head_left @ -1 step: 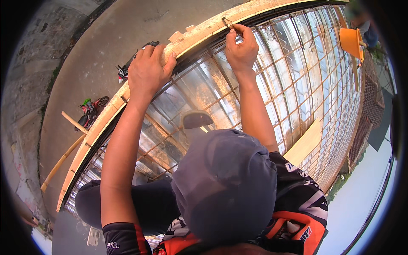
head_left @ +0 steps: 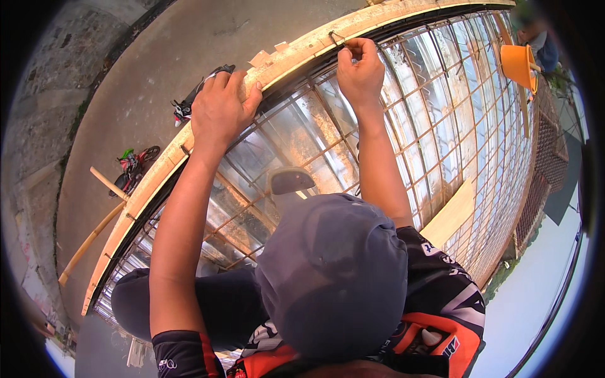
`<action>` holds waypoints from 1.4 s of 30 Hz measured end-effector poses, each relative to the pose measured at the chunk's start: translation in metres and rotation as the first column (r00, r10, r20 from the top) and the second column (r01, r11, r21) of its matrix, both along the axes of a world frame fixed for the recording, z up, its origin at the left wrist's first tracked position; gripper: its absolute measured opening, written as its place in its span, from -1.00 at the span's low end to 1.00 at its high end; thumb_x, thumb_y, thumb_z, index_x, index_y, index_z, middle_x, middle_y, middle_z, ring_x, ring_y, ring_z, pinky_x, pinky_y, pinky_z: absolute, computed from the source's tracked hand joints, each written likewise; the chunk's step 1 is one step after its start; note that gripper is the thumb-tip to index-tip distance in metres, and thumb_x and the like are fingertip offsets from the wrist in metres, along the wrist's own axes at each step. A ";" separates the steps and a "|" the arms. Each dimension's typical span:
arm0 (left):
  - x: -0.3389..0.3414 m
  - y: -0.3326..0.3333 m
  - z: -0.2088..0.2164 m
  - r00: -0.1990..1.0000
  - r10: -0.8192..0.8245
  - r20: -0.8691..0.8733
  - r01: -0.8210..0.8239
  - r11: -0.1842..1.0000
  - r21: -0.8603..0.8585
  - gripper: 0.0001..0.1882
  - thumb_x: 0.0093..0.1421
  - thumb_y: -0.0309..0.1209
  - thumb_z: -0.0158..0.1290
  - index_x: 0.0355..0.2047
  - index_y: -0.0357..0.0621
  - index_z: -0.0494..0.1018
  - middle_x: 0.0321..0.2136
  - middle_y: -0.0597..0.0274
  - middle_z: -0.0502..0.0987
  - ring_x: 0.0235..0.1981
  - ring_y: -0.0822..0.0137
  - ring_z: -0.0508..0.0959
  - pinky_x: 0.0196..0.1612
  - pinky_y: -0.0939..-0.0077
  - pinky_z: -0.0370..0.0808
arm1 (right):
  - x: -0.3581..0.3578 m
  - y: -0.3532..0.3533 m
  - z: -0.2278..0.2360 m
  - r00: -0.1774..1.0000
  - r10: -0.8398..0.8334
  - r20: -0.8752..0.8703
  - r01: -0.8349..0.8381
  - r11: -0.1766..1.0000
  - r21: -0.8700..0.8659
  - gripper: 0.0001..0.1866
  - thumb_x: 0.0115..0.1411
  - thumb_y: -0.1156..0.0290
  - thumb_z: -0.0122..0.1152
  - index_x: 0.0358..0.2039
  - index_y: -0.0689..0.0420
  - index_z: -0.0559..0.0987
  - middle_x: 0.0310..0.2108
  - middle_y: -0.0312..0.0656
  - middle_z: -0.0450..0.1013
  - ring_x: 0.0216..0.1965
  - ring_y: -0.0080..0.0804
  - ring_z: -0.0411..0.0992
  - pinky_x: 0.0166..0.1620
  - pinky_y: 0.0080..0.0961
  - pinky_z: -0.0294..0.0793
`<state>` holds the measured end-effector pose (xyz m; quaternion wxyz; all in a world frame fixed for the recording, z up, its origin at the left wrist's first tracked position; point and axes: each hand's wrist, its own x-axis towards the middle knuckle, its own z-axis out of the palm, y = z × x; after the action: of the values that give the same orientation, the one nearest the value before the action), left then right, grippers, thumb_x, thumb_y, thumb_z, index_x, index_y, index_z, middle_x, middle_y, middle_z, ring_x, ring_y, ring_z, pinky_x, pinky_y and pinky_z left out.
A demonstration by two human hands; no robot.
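My left hand is closed over the long wooden board at the edge of the deck, fingers over its outer side and thumb along its top. Farther right, beside the same board, my right hand is closed in a pinch with thumb and forefinger together. Its fingertips are at a thin dark wire that forms a small bent loop on the board. How much of the wire lies between the fingers is hidden. A rebar grid spreads over shiny corrugated metal sheeting below my arms.
An orange bucket stands at the far right near another person. A loose plank lies on the rebar. Past the board the deck drops to a paved ground with motorbikes. Bamboo poles stick out at left.
My right hand has shifted slightly down and right, its fingers a little more curled by the wire. My left hand keeps its place on the board.
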<state>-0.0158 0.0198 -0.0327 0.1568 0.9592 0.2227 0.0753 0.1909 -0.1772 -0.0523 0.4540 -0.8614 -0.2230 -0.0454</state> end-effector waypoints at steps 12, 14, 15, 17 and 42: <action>0.003 0.000 -0.002 0.998 -0.018 0.065 0.018 1.000 -0.003 -0.57 0.42 0.01 0.20 0.04 -0.04 0.69 -0.15 0.12 0.68 -0.08 0.03 0.69 -0.02 0.10 0.66 | 0.096 0.026 0.066 0.878 0.478 -0.010 -0.318 0.568 -0.759 -0.59 0.55 0.11 0.09 -0.14 0.19 0.73 -0.17 0.09 0.68 -0.03 0.17 0.64 0.04 0.04 0.60; -0.002 0.001 -0.005 0.998 -0.018 0.068 0.018 1.000 -0.001 -0.57 0.42 0.01 0.20 0.04 -0.04 0.69 -0.15 0.13 0.68 -0.09 0.03 0.69 -0.02 0.09 0.66 | 0.076 0.038 0.068 0.747 0.633 0.203 -0.222 0.525 -0.822 -0.67 0.52 0.20 0.10 -0.28 0.13 0.68 -0.25 -0.07 0.65 -0.06 0.03 0.64 -0.02 0.07 0.60; -0.004 0.002 -0.005 0.998 -0.013 0.061 0.013 1.000 -0.003 -0.57 0.42 0.01 0.20 0.03 -0.04 0.69 -0.15 0.12 0.68 -0.09 0.04 0.69 -0.02 0.10 0.66 | 0.061 0.035 0.069 0.739 0.641 0.210 -0.209 0.513 -0.832 -0.67 0.52 0.20 0.11 -0.29 0.13 0.67 -0.25 -0.10 0.65 -0.06 0.02 0.65 -0.03 0.07 0.60; -0.006 0.003 -0.003 0.999 -0.004 0.047 0.004 1.000 -0.002 -0.57 0.42 0.01 0.21 0.03 -0.05 0.69 -0.15 0.12 0.68 -0.08 0.04 0.69 -0.02 0.10 0.66 | 0.032 0.023 0.067 0.722 0.654 0.226 -0.180 0.492 -0.852 -0.68 0.51 0.20 0.12 -0.31 0.11 0.66 -0.26 -0.14 0.65 -0.07 -0.01 0.65 -0.06 0.08 0.60; -0.002 0.001 0.003 0.999 -0.003 -0.053 0.002 1.000 -0.024 -0.49 0.47 0.10 0.13 0.13 -0.03 0.66 -0.06 0.11 0.69 0.01 0.04 0.69 0.02 0.09 0.66 | -0.023 -0.114 0.096 0.912 0.307 -0.272 -0.345 0.216 -0.913 -0.74 0.42 0.25 0.15 -0.22 0.08 0.75 -0.23 -0.12 0.68 -0.07 -0.04 0.67 0.05 0.07 0.59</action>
<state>-0.0178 0.0203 -0.0294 0.1624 0.9592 0.2266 0.0470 0.1679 -0.2913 0.0434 -0.1414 -0.8936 -0.3734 0.2052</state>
